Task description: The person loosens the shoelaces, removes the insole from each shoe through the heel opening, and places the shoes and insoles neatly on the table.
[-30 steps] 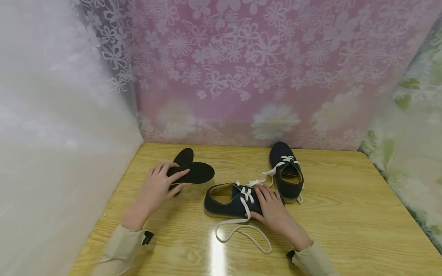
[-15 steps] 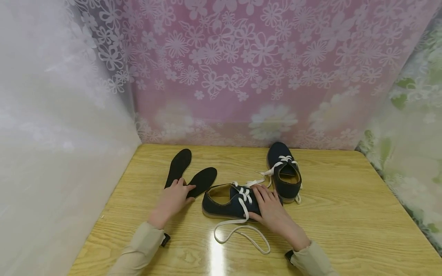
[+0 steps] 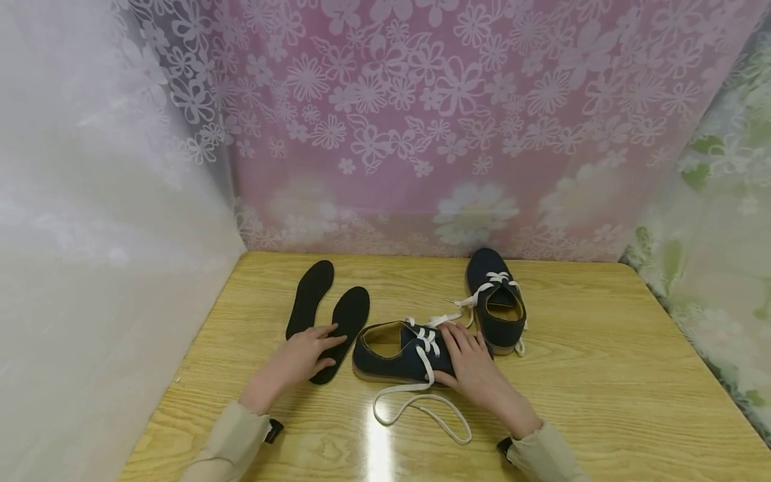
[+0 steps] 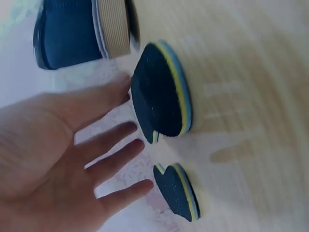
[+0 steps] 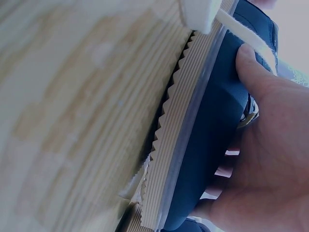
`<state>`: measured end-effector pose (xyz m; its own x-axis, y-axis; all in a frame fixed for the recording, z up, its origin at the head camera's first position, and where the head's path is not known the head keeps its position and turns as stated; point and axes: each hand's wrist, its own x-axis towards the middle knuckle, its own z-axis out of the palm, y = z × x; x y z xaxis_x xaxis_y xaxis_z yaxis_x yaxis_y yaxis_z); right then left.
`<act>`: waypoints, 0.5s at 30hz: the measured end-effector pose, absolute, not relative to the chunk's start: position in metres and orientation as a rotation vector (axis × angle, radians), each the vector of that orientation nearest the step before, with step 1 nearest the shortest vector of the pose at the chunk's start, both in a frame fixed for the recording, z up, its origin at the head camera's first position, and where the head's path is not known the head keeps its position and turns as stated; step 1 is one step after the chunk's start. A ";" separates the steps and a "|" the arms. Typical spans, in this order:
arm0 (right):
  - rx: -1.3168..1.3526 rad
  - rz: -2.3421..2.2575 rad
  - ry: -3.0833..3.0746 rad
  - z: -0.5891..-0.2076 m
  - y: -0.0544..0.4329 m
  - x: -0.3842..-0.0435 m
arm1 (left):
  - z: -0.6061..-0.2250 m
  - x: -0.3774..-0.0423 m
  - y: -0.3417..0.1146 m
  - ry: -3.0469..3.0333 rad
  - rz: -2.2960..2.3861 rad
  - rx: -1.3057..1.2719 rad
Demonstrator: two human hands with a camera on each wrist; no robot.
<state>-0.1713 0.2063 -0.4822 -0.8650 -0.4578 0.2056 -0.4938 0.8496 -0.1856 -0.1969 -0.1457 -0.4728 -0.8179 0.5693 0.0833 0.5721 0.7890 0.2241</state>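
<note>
Two black insoles lie side by side on the left of the wooden table. My left hand (image 3: 298,358) is at the nearer insole (image 3: 352,313), fingers spread and nearly straight over its heel half. In the left wrist view the insole's edge (image 4: 182,99) shows yellow and blue layers. The other insole (image 3: 310,294) is just left of it, partly behind the hand. My right hand (image 3: 482,378) holds a navy canvas shoe (image 3: 385,367) over its toe, thumb on the near side and fingers across the top. The shoe stands on its sole, opening toward the insoles.
A matching navy shoe (image 3: 504,329) stands behind and right, toe toward the floral curtain (image 3: 385,134). A loose white lace (image 3: 442,398) loops on the table (image 3: 602,375) in front of the near shoe. White sheeting (image 3: 120,268) hangs along the left side.
My left hand has set down the insole it held crossed over the other and turned it roughly parallel, then loosened its fingers. The right hand stays on the shoe.
</note>
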 end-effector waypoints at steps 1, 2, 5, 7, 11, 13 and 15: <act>0.740 0.350 -2.870 -0.482 0.207 -0.171 | -0.473 -0.196 -0.146 -2.980 -0.385 -0.997; 0.734 0.353 -2.871 -0.481 0.207 -0.171 | -0.473 -0.194 -0.145 -2.994 -0.377 -1.037; 0.728 0.355 -2.867 -0.481 0.208 -0.170 | -0.474 -0.195 -0.140 -3.001 -0.358 -1.073; 0.731 0.350 -2.865 -0.481 0.208 -0.170 | -0.474 -0.198 -0.135 -3.001 -0.355 -1.042; 0.738 0.359 -2.872 -0.483 0.208 -0.171 | -0.472 -0.208 -0.128 -3.008 -0.377 -0.989; 0.736 0.368 -2.884 -0.483 0.207 -0.171 | -0.472 -0.216 -0.128 -3.018 -0.394 -0.962; 0.736 0.360 -2.899 -0.483 0.206 -0.171 | -0.474 -0.224 -0.129 -3.039 -0.403 -0.920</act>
<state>-0.1714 0.2061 -0.4835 -0.8729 -0.4526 0.1819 -0.4834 0.8527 -0.1979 -0.2236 -0.1290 -0.4740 -0.8332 0.5527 0.0164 0.5378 0.8032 0.2560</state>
